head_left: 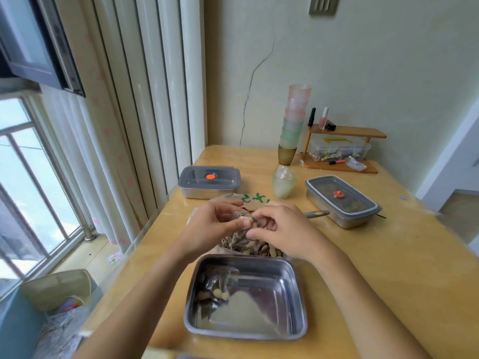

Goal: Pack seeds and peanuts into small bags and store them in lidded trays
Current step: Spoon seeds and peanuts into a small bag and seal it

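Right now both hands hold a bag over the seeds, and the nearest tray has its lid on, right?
No: the nearest tray has no lid, the head view shows. The left hand and right hand do hold the bag over the seeds.

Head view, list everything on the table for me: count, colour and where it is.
Table: one, light wood, under everything.
Open tray: one, steel, nearest, with a filled bag at its left.
Lidded trays: two, steel with grey lids, far left and right.
Seeds and peanuts: one pile, brown, behind the open tray.
Cup: one, green, centre back.
Cup stack: one, pink to green, by the wall.
Shelf: one, wooden, far right.
Small bag: one, clear, pinched by both hands.
Left hand, right hand: above the pile.
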